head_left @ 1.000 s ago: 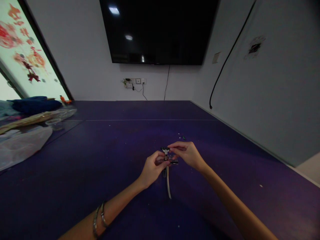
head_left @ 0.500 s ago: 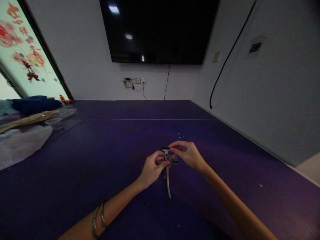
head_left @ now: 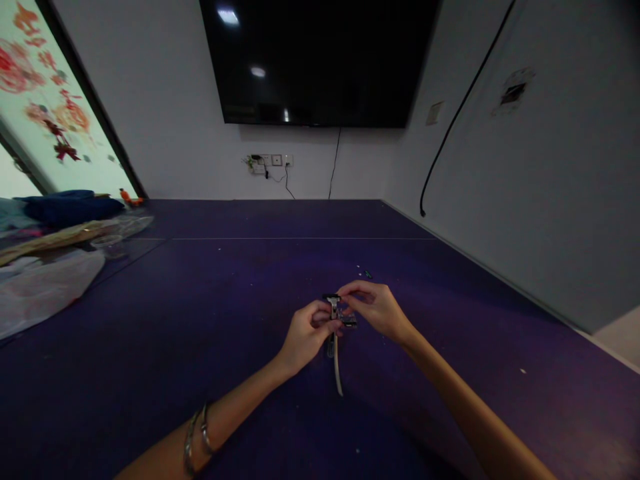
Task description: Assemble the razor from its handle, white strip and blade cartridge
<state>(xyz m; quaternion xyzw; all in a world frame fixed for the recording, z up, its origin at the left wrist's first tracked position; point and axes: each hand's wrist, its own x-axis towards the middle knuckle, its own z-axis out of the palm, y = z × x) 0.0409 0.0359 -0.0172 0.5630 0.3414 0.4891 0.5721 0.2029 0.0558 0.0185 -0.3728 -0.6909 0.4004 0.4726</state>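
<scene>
A small T-shaped piece [head_left: 333, 305], silver with a black top bar, stands upright in front of me. My left hand [head_left: 306, 337] is closed on its lower part in a pinch between thumb and fingers. The thumb and fingers of my right hand [head_left: 373, 307] pinch at the right end of the black top bar. Below my left fingers hangs a pale, slightly curved strip [head_left: 338, 373], with a dark narrow part beside it. A small dark block [head_left: 349, 321] shows between the hands; what it joins to is hidden by the fingers.
A small green-black part [head_left: 368, 274] and white specks lie beyond my hands on the purple floor [head_left: 200, 307]. Plastic bags [head_left: 55, 287] and folded dark-blue cloth [head_left: 75, 210] are at the left. A television [head_left: 320, 60] hangs above wall sockets [head_left: 270, 161]; a black cable [head_left: 460, 110] hangs at right.
</scene>
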